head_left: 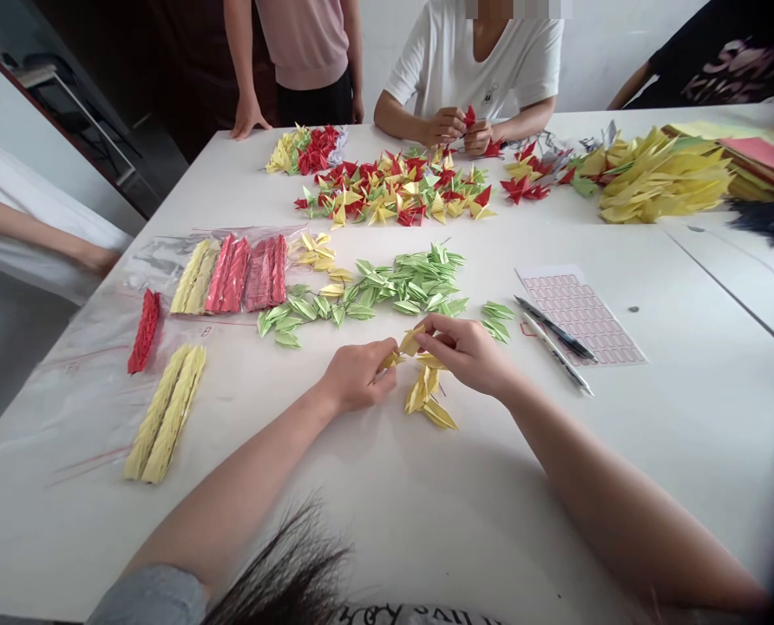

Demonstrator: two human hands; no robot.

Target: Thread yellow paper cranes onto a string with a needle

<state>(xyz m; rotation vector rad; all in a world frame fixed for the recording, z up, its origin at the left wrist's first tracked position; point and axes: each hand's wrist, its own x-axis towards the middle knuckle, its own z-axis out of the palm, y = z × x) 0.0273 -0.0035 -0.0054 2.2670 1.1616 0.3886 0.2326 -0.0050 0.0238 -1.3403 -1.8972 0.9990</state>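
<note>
My left hand (359,375) is closed in a pinch on a small yellow folded-paper piece, partly hidden by the fingers. Close beside it, my right hand (465,351) pinches another yellow folded-paper piece (411,340) between thumb and fingers. The two pieces nearly meet; whether they touch I cannot tell. Just below my right hand lie a few loose yellow folded-paper pieces (423,391) on the white table (387,486). Beyond both hands spreads a pile of green folded-paper pieces (419,282), with a short trail of yellow ones (318,252) at its far left.
Clear bags at left hold red and yellow paper strips (227,276); more yellow strips (166,412) lie nearer. Red, yellow and green paper cranes (393,187) lie beyond. A label sheet (595,321) and two pens (556,330) are at right. A co-worker's hands (462,130) hold a red crane.
</note>
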